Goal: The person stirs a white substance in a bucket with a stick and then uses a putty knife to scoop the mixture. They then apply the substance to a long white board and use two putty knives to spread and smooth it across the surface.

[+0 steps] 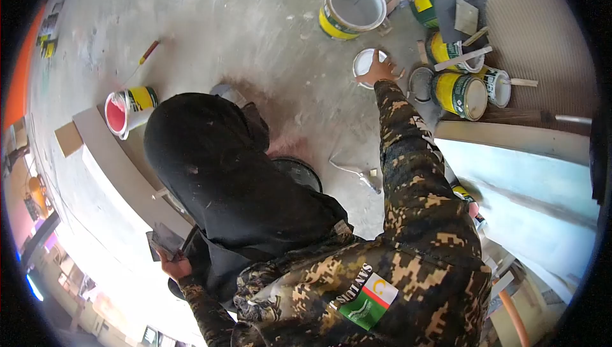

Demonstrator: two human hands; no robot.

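Right hand (380,70) rests spread on a loose lid (364,63) at one o'clock, beside the open can (352,8); left hand (172,263) grips a scraper (164,240) at seven o'clock. Risk: the reaching sleeve may tip nearby cans (460,94).

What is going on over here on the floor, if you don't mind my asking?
A person in a camouflage jacket crouches on the concrete floor. The right hand reaches out and rests on a round lid beside a cluster of paint cans. The left hand holds a flat scraper-like tool. An opened red paint can lies nearby.
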